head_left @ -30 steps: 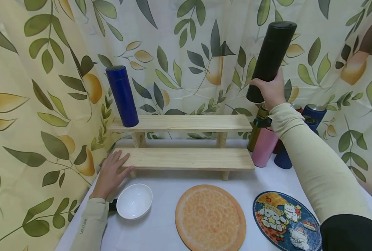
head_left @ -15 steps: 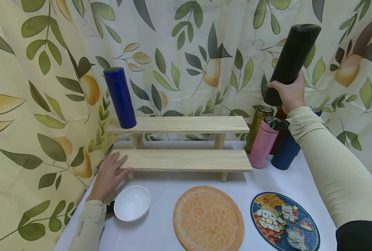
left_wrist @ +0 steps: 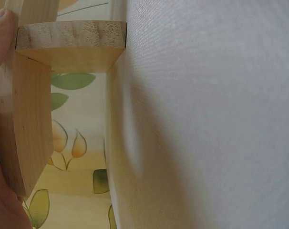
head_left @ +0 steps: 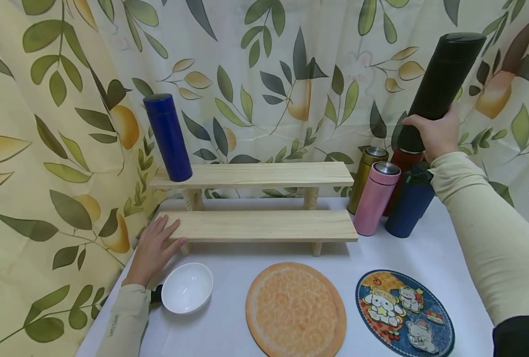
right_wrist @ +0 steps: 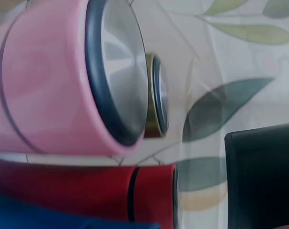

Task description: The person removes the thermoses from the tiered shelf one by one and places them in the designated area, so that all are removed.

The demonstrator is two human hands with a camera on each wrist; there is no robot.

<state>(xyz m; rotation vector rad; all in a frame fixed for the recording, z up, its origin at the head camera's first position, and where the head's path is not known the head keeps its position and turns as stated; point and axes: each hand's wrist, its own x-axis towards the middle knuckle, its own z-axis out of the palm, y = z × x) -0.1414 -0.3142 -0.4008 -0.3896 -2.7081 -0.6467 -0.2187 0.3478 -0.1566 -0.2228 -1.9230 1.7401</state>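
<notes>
High at the right in the head view, my right hand (head_left: 438,131) grips a tall black thermos flask (head_left: 447,79) near its lower end. The flask leans right, above several standing flasks; its base (right_wrist: 263,176) shows in the right wrist view. My left hand (head_left: 152,248) rests on the left end of the lower tier of a two-tier wooden stand (head_left: 264,225), fingers on top and thumb along the front edge. From below, the left wrist view shows the board (left_wrist: 32,124) and its leg (left_wrist: 73,40). A blue flask (head_left: 168,139) stands on the upper tier's left end.
A pink flask (head_left: 377,198), a gold flask (head_left: 367,173), a red flask (head_left: 404,161) and a navy flask (head_left: 409,203) cluster right of the stand. In front lie a white bowl (head_left: 187,288), a round tan mat (head_left: 296,307) and an oval cartoon mat (head_left: 402,312).
My right hand has carried the black flask to the right, from beside the stand to over the flask cluster, uncovering more of the flasks. My left hand stays on the stand.
</notes>
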